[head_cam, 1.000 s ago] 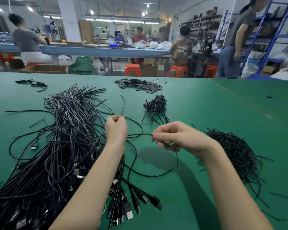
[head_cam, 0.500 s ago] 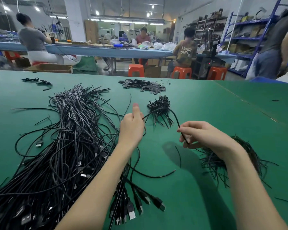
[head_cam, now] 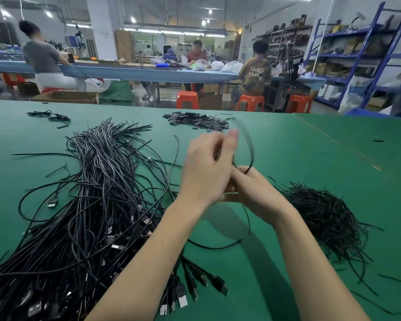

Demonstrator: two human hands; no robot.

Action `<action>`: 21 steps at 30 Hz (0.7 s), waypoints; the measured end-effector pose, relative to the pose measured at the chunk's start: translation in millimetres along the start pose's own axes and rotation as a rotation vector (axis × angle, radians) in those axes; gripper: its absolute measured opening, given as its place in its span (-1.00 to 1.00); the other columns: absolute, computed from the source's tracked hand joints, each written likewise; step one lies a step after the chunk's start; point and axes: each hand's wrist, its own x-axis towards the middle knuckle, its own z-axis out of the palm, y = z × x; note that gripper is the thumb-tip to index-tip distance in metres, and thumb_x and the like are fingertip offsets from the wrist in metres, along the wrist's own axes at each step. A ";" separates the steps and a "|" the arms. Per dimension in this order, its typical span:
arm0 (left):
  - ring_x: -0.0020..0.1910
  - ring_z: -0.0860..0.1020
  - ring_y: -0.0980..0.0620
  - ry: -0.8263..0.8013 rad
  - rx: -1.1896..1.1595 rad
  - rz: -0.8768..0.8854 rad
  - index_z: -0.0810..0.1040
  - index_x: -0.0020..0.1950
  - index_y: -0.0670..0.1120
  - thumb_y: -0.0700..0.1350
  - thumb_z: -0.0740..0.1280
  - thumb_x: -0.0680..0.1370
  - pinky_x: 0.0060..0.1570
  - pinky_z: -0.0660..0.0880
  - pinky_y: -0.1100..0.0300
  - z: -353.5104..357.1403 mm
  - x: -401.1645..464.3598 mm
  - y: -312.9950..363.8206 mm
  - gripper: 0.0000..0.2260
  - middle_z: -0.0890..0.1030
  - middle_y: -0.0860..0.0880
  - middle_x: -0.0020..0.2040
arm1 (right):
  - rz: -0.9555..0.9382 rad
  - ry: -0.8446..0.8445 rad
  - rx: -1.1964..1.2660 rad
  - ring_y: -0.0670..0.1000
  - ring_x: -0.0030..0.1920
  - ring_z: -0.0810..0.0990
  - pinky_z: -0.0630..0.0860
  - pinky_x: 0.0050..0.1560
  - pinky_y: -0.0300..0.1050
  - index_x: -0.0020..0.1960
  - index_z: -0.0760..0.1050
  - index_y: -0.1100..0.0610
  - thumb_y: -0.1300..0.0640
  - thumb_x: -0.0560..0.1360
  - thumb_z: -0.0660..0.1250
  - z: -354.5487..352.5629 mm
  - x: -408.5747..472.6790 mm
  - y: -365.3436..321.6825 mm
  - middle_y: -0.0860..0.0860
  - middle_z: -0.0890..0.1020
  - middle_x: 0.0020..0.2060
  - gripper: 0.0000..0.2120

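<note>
**Winding a single lead.** Centre of frame: both hands meet above the green work table [head_cam: 310, 163]. They lift one thin black cable [head_cam: 251, 147] clear of the surface, probably so it can be wound without snagging its neighbours. The right hand [head_cam: 258, 193], lower in the frame, has its fingers curled round the cable where the loop closes, and appears to serve as the anchor. The left hand [head_cam: 208, 167] is blurred by motion. It looks clenched on the cable's other run, thumb tip raised, and is judged to be the winding hand. The cable arcs up and to the right of that thumb, and a loose tail drops to the table at lower centre. Left half of frame: a large heap of black USB cables [head_cam: 97, 205], plugs toward the lower edge, lies beside the left arm as stock. Right of the right wrist: a mound of thin black wire ties [head_cam: 329, 218], probably kept there to bind each coil. Upper centre: flat black strips [head_cam: 197, 121], well apart.
</note>
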 end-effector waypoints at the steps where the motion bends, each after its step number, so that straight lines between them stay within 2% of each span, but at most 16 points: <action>1: -0.31 0.44 0.22 0.092 0.093 0.017 0.47 -0.27 -0.01 0.26 0.09 0.64 -0.24 0.34 0.28 -5.5 2.4 -7.7 -0.54 0.49 0.12 -0.32 | 0.003 0.053 0.134 0.04 -0.24 0.71 0.66 -0.20 -0.14 -0.08 0.55 0.28 0.11 0.72 0.12 -3.1 0.3 -3.7 0.12 0.72 -0.26 -0.64; 2: -0.40 0.39 0.22 0.088 0.116 -0.073 0.40 -0.34 -0.01 0.29 0.07 0.63 -0.29 0.31 0.27 -10.7 6.3 -15.5 -0.51 0.43 0.14 -0.41 | -0.007 0.099 0.269 0.08 -0.20 0.74 0.65 -0.19 -0.16 -0.09 0.54 0.26 0.08 0.73 0.09 -7.0 0.4 -8.2 0.17 0.73 -0.22 -0.62; 4: -0.48 0.37 0.13 -0.178 0.018 -0.470 0.48 -0.35 -0.03 0.35 0.01 0.62 -0.33 0.34 0.24 -18.2 10.9 -27.8 -0.41 0.44 0.10 -0.44 | -0.043 0.126 0.490 0.12 -0.09 0.75 0.66 -0.16 -0.16 -0.11 0.57 0.23 0.02 0.73 0.07 -16.2 0.0 -17.5 0.23 0.73 -0.10 -0.57; 5: -0.48 0.41 0.09 -0.355 -0.115 -0.678 0.57 -0.26 -0.09 0.38 -0.02 0.61 -0.37 0.38 0.24 -19.3 10.6 -31.4 -0.35 0.51 0.05 -0.41 | -0.061 0.102 0.542 0.13 -0.06 0.75 0.66 -0.15 -0.15 -0.15 0.62 0.20 0.00 0.72 0.08 -20.3 -1.8 -22.6 0.24 0.73 -0.07 -0.53; 6: -0.43 0.50 0.05 -0.472 -0.299 -0.813 0.62 -0.11 -0.16 0.39 -0.01 0.60 -0.40 0.45 0.23 -18.3 9.6 -33.9 -0.31 0.61 -0.02 -0.33 | -0.068 0.061 0.542 0.13 -0.05 0.75 0.66 -0.14 -0.13 -0.21 0.66 0.16 -0.02 0.70 0.10 -22.7 -4.6 -26.8 0.23 0.73 -0.06 -0.50; 7: -0.30 0.60 -0.01 -0.500 -0.507 -0.876 0.61 0.05 -0.23 0.36 0.03 0.61 -0.34 0.55 0.19 -16.3 9.4 -36.5 -0.32 0.69 -0.10 -0.19 | -0.058 0.021 0.494 0.12 -0.06 0.75 0.67 -0.16 -0.12 -0.26 0.68 0.12 -0.04 0.69 0.12 -24.2 -7.3 -28.9 0.21 0.73 -0.07 -0.49; 9: 0.00 0.65 -0.12 -0.362 -0.952 -0.947 0.53 0.22 -0.31 0.21 0.13 0.66 -0.05 0.61 0.12 -12.2 10.7 -39.8 -0.43 0.68 -0.23 0.07 | -0.005 0.009 0.317 0.07 -0.16 0.75 0.65 -0.25 -0.13 -0.32 0.67 0.07 -0.07 0.67 0.14 -29.4 -10.9 -30.1 0.18 0.74 -0.13 -0.48; 10: 0.05 0.64 -0.15 -0.240 -1.160 -0.990 0.53 0.19 -0.33 0.12 0.16 0.67 0.01 0.59 0.07 -12.6 12.0 -41.5 -0.51 0.67 -0.25 0.07 | 0.017 0.055 0.258 0.04 -0.22 0.74 0.63 -0.30 -0.16 -0.34 0.64 0.07 -0.07 0.69 0.13 -34.0 -11.4 -30.0 0.17 0.73 -0.17 -0.47; 12: -0.03 0.61 -0.14 0.011 -1.441 -1.079 0.52 0.00 -0.30 -0.02 0.13 0.70 0.01 0.55 -0.01 -15.3 15.1 -46.4 -0.64 0.62 -0.23 -0.09 | 0.020 0.239 0.298 -0.02 -0.37 0.68 0.59 -0.39 -0.23 -0.34 0.54 0.10 -0.04 0.71 0.11 -47.8 -12.5 -28.3 0.19 0.72 -0.24 -0.48; 14: -0.11 0.58 -0.10 0.220 -1.578 -1.116 0.45 -0.11 -0.24 -0.08 0.07 0.72 0.05 0.51 -0.04 -15.6 16.6 -52.3 -0.67 0.55 -0.18 -0.19 | -0.006 0.431 0.422 -0.07 -0.48 0.58 0.52 -0.47 -0.28 -0.28 0.41 0.11 -0.02 0.72 0.10 -65.5 -14.4 -23.7 0.22 0.71 -0.28 -0.56; 16: -0.22 0.52 -0.04 0.366 -1.614 -1.107 0.39 -0.13 -0.20 -0.12 0.02 0.73 0.00 0.50 0.01 -15.2 16.5 -58.3 -0.69 0.46 -0.11 -0.26 | 0.030 0.548 0.429 -0.08 -0.52 0.55 0.49 -0.52 -0.28 -0.22 0.40 0.15 -0.06 0.72 0.10 -76.7 -15.8 -15.9 0.29 0.71 -0.23 -0.58; 18: -0.40 0.41 0.05 0.369 -1.443 -1.091 0.37 -0.12 -0.16 -0.19 0.04 0.71 -0.25 0.49 0.11 -12.1 16.4 -63.1 -0.76 0.38 -0.02 -0.36 | 0.220 0.526 0.223 -0.04 -0.49 0.60 0.51 -0.52 -0.27 -0.07 0.51 0.26 -0.26 0.65 0.09 -81.8 -19.9 -8.0 0.29 0.72 -0.16 -0.42; 20: -0.52 0.35 0.10 0.301 -1.163 -1.014 0.40 0.03 -0.12 -0.20 0.09 0.70 -0.43 0.46 0.21 -9.2 15.0 -65.9 -0.88 0.38 0.00 -0.36 | 0.536 0.273 -0.133 0.01 -0.44 0.63 0.51 -0.53 -0.27 0.03 0.61 0.35 -0.53 0.45 0.06 -81.3 -31.2 -8.6 0.28 0.72 -0.16 -0.07; 21: -0.53 0.38 0.11 0.252 -1.038 -0.956 0.39 0.13 -0.09 -0.19 0.11 0.71 -0.44 0.49 0.23 -8.2 14.1 -65.8 -0.91 0.43 -0.02 -0.32 | 0.665 0.122 -0.314 0.01 -0.44 0.62 0.49 -0.52 -0.28 0.00 0.66 0.37 -0.61 0.35 0.06 -79.5 -37.0 -13.4 0.28 0.72 -0.16 0.03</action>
